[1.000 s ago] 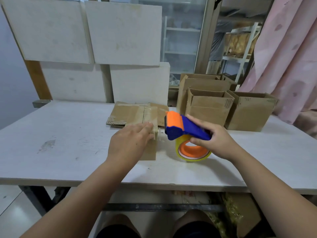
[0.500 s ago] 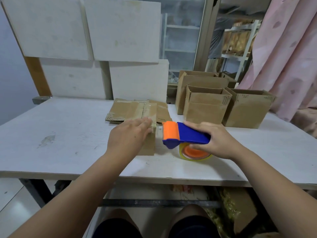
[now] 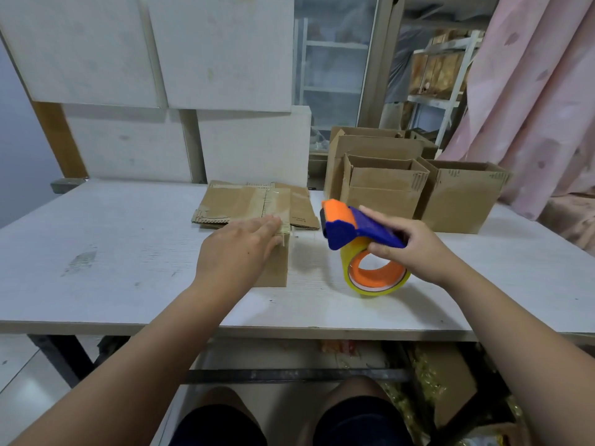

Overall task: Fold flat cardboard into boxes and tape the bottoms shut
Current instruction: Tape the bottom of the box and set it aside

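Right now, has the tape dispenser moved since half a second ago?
Yes. The tape dispenser has pulled right, away from the small box under the left hand.

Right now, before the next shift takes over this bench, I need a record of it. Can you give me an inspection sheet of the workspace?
Surface: white table, scuffed, with a grey smudge at left.
Job's things: small box at centre; flat cardboard behind it; open boxes standing at back right; blue and orange tape dispenser with a yellowish roll.
Clutter: shiny scraps under the table, unclear what they are.
Hands: left hand lies flat on the small box's top; right hand grips the tape dispenser.
Cables: nothing seen.
Surroundings: white panels behind, pink curtain at right, shelving beyond.
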`<action>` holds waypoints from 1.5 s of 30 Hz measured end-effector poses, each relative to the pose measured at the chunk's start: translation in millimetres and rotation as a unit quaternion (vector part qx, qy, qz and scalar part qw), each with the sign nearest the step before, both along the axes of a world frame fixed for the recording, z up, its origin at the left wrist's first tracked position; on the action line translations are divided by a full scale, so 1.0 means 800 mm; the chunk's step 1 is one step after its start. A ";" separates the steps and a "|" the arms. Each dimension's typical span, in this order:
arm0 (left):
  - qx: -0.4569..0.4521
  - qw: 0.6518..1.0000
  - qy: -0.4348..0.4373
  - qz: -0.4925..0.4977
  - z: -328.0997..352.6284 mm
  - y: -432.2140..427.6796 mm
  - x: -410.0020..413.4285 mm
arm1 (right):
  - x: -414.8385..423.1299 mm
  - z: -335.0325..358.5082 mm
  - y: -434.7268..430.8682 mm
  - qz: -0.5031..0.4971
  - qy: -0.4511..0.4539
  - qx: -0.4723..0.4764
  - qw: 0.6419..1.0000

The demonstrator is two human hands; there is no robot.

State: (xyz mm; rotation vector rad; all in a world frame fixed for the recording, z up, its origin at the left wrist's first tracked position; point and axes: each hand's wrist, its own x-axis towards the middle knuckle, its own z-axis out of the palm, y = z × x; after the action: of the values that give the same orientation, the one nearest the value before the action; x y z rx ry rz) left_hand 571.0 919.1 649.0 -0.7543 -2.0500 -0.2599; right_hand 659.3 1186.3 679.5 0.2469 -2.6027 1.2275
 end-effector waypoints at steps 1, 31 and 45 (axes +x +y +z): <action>-0.002 1.000 0.003 0.000 0.000 -0.001 0.000 | -0.001 0.000 -0.002 -0.004 -0.004 0.033 0.999; -0.021 1.000 0.012 -0.004 0.001 0.008 -0.002 | -0.021 0.031 -0.005 0.000 -0.042 0.306 0.951; -0.041 0.995 -0.065 -0.062 0.001 0.027 0.008 | -0.048 0.117 -0.058 0.027 -0.122 0.441 0.889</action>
State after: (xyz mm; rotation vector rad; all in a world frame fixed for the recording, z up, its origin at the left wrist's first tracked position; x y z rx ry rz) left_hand 577.5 940.8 649.8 -0.9385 -2.1503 -0.3039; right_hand 620.9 1140.0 773.5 0.3357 -3.2154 -0.0181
